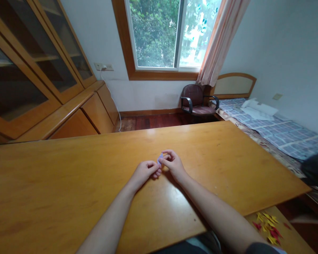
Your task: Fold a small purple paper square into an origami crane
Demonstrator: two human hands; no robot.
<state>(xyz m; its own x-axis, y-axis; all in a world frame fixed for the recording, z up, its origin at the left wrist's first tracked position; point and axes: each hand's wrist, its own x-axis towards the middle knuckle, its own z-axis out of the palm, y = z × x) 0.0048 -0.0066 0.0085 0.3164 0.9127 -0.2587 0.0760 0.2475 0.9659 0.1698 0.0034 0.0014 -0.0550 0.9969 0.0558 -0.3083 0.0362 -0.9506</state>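
Observation:
A small piece of folded purple paper [160,158] is held between my two hands, just above the wooden table. My left hand [147,170] pinches its lower end between thumb and fingers, the other fingers curled in. On its right side, my right hand [173,165] grips the paper with the thumb, and the index finger reaches over its tip. Fingers cover part of the paper, so its full shape cannot be made out.
The wooden table [69,183] spans the view below my hands. At lower right, several yellow and red folded paper pieces [269,225] lie on a lower wooden surface. A brown armchair [198,100] and a bed [286,135] stand beyond; glass-door cabinets [42,53] line the left.

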